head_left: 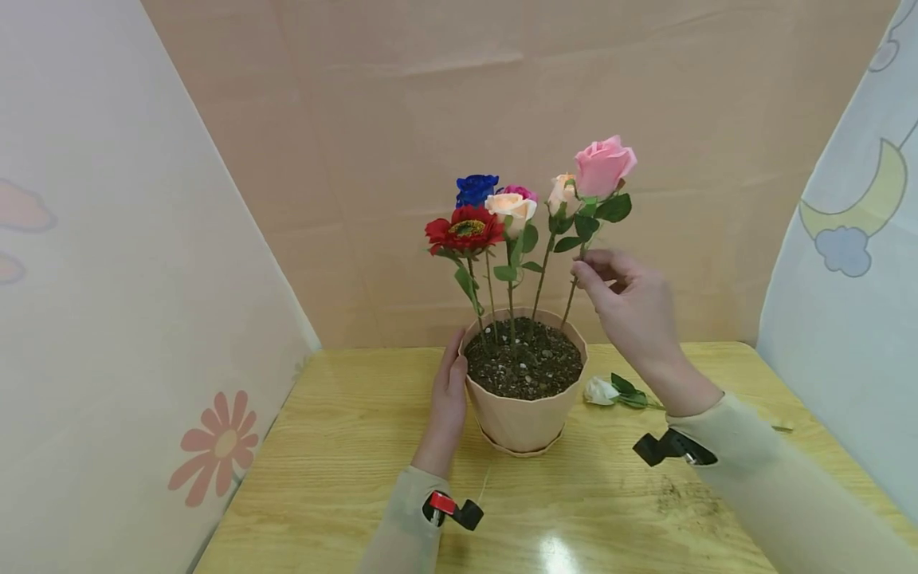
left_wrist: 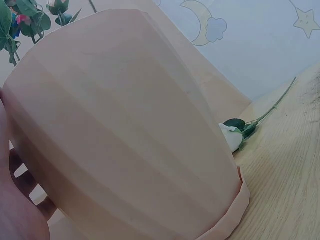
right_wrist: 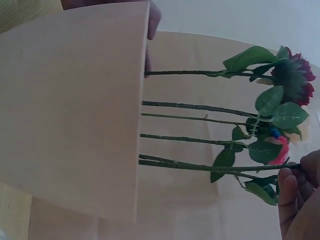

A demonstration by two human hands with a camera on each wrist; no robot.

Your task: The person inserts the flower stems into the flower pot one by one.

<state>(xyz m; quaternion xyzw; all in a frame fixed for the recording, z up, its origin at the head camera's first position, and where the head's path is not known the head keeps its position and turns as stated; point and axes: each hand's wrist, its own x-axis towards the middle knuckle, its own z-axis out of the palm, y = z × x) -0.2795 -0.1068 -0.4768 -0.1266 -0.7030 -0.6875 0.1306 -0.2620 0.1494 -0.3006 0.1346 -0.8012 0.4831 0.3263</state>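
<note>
My right hand (head_left: 634, 303) pinches the stem of a pink rose (head_left: 605, 166) between thumb and fingertips, below its leaves. The stem's lower end meets the soil (head_left: 527, 371) at the right of a beige flower pot (head_left: 523, 418). My left hand (head_left: 450, 391) rests against the pot's left wall, fingers spread along it near the rim; the left wrist view shows part of that hand (left_wrist: 22, 200). Upright in the soil stand a red flower (head_left: 466, 229), a blue rose (head_left: 476, 190), two cream roses, one in front (head_left: 511, 209), and a magenta bloom (head_left: 519, 192) partly hidden behind them.
A white rose (head_left: 601, 391) lies on the wooden table (head_left: 344, 478) right of the pot, its stem partly behind the right forearm. Dark soil crumbs (head_left: 688, 502) are scattered near that forearm. A tan backdrop (head_left: 373, 159) and light side panels (head_left: 107, 239) enclose the table.
</note>
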